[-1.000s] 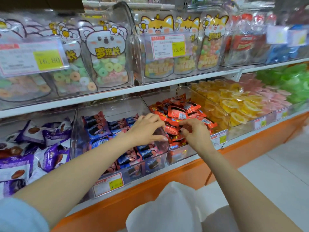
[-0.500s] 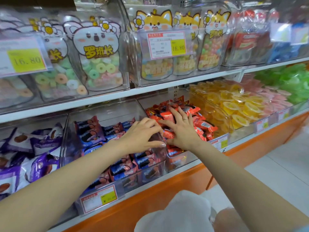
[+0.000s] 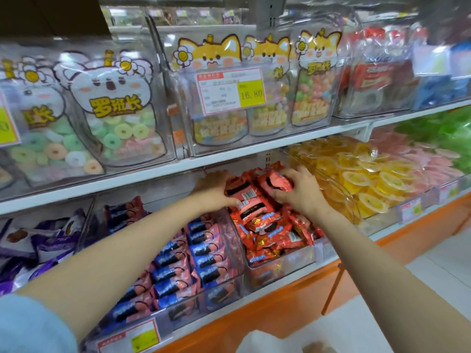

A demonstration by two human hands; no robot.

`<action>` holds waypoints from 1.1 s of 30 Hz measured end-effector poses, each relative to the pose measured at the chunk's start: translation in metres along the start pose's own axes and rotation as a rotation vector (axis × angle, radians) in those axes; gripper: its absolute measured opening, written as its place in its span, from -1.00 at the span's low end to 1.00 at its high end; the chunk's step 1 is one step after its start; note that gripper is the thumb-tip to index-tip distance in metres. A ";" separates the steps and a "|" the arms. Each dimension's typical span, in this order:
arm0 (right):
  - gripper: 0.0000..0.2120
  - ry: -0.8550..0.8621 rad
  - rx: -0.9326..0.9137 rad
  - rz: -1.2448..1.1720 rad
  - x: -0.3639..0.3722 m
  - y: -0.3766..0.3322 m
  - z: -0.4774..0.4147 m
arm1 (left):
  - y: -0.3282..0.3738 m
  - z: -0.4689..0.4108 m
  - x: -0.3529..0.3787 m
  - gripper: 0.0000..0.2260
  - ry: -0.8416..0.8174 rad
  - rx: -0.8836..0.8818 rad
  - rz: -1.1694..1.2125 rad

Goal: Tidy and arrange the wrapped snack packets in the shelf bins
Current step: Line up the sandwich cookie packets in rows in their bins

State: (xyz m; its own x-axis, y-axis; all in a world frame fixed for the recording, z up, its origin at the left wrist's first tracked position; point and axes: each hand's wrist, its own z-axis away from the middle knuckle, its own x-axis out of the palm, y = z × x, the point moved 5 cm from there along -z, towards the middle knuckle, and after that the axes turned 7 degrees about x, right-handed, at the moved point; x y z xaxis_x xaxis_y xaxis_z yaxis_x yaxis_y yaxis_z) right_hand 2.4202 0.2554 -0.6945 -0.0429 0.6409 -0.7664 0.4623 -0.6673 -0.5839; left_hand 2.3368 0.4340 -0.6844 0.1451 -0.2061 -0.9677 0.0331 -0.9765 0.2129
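Right grip (image 3: pixel 298 193) curled round 1 red snack packet (image 3: pixel 276 180) above clear bin (image 3: pixel 280 266). Left grip (image 3: pixel 215 191) at bin's pile, closure unclear. I judge packets light, crinkly, slippery; pinch sealed ends.

Right hand (image 3: pixel 300 193) now grips 1 packet (image 3: pixel 276 180) (apparently lifted).

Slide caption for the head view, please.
Right hand grips a red packet over its clear bin; left hand touches the packets stacked beside it.
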 end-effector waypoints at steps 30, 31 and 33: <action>-0.63 -0.145 0.094 -0.063 -0.044 0.050 0.018 | 0.074 -0.073 0.017 -0.70 0.022 0.312 0.113; -0.66 -0.139 0.086 -0.074 -0.044 0.049 0.017 | 0.073 -0.070 0.013 -0.71 0.046 0.328 0.101; -0.72 -0.116 0.081 -0.087 -0.044 0.048 0.016 | 0.070 -0.064 0.007 -0.69 0.125 0.337 0.086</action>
State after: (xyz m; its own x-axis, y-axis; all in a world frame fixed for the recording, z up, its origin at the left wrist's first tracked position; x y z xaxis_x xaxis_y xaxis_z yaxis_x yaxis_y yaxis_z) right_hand 2.4300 0.1892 -0.6932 -0.1837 0.6525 -0.7352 0.3793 -0.6430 -0.6654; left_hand 2.4031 0.3681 -0.6672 0.2532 -0.2990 -0.9201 -0.3086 -0.9263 0.2161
